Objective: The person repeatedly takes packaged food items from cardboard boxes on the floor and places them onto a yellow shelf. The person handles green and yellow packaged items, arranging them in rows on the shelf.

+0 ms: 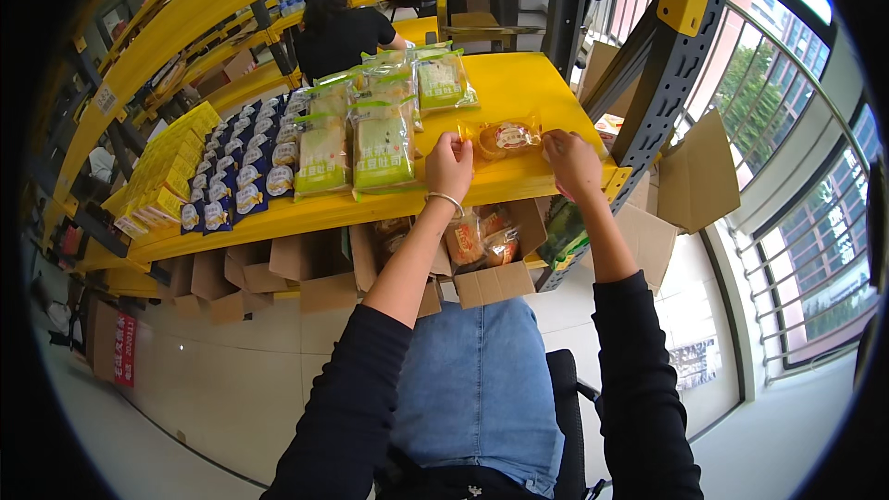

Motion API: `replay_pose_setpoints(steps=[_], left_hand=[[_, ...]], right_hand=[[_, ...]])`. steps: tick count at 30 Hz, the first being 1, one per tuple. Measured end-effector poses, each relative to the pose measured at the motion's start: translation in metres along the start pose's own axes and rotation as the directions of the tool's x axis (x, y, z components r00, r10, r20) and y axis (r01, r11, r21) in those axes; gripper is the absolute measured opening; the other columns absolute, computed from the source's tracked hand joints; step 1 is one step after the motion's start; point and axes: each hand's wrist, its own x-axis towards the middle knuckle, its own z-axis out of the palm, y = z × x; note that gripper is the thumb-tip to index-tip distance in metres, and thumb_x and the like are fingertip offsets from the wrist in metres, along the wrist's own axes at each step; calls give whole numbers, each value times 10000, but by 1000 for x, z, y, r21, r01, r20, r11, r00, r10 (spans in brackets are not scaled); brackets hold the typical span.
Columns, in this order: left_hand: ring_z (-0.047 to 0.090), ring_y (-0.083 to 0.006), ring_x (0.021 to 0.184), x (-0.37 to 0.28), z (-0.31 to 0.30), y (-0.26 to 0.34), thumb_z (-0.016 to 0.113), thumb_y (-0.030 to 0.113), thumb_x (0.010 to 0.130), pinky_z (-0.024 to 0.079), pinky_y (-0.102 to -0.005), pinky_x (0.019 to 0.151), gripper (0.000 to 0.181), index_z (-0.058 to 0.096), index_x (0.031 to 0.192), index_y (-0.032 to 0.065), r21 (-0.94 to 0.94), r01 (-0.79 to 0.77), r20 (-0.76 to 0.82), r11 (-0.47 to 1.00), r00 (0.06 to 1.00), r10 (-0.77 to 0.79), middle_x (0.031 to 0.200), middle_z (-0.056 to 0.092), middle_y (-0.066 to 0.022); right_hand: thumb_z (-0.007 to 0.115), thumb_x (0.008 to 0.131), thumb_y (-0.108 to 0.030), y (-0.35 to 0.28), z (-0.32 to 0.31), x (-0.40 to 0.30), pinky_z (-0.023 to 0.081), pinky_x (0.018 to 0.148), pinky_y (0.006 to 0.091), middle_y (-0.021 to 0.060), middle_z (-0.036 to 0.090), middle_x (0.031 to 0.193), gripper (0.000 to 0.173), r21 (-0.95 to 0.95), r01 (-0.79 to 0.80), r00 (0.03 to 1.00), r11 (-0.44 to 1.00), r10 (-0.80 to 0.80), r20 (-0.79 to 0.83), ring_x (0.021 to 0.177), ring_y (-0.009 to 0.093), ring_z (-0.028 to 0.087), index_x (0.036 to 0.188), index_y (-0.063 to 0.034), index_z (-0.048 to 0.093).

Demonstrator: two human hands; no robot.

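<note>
Between my two hands, on the yellow metal shelf [514, 187], lies a round baked cake in a clear wrapper [510, 135] with a printed label. My left hand [450, 165], with a bangle at the wrist, pinches the wrapper's left end. The fingers of my right hand [575, 165] are at its right end, closed on the film. Left of the cake stand several green-and-clear bags of sliced toast [384, 146] in rows. Beyond them are rows of small dark blue packets [248, 176] with white round prints, then stacked yellow boxes [167, 177] at the far left.
Under the shelf stand open cardboard boxes [494, 285], one with wrapped bread [465, 239]. A dark, perforated upright post [670, 62] rises at the right, near a flapped carton [698, 173] and window bars. Another person [344, 31] in black sits beyond the shelf. A black chair [566, 417] is by my legs.
</note>
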Motion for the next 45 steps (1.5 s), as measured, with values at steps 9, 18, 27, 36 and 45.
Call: replay_pose_setpoints(steps=[9, 18, 27, 36, 45], left_hand=[[614, -183, 623, 8, 0, -14, 650, 196, 783, 480, -304, 530, 205, 606, 835, 3, 161, 17, -83, 987, 997, -3, 724, 637, -83], [648, -213, 711, 23, -7, 17, 680, 196, 730, 503, -321, 645, 201, 645, 826, 23, 276, -72, 95, 958, 994, 48, 769, 669, -97], [653, -222, 745, 99, 16, 44, 688, 204, 739, 508, -304, 672, 172, 668, 818, 52, 525, -158, 229, 836, 973, 40, 803, 676, -93], [650, -249, 785, 159, 49, 61, 648, 188, 730, 521, -360, 682, 46, 689, 749, 189, 750, -221, 294, 623, 956, -14, 813, 676, -69], [644, -270, 868, 221, 65, 44, 631, 198, 767, 517, -364, 724, 103, 701, 827, 152, 854, -237, 292, 464, 955, -50, 872, 677, -105]], right_hand=[[573, 815, -428, -8, -15, 0, 489, 732, 368, 121, 667, 890, 319, 31, -69, 984, 997, 63, 168, 845, 297, 630, 952, -166, 691], [606, 769, -388, -1, -7, 11, 492, 698, 362, 58, 661, 906, 251, 45, -132, 987, 990, 127, 97, 819, 270, 628, 907, -200, 700], [555, 822, -337, -8, 10, 40, 482, 726, 369, 44, 623, 1014, 231, -37, -199, 980, 979, 199, 3, 888, 263, 609, 934, -175, 678], [573, 806, -328, 15, 47, 110, 487, 760, 354, 72, 630, 999, 231, -4, -247, 967, 969, 246, -71, 897, 262, 614, 936, -177, 689], [596, 786, -308, 16, 82, 165, 486, 712, 327, 27, 638, 911, 195, 30, -203, 966, 979, 205, -160, 842, 219, 616, 881, -177, 704]])
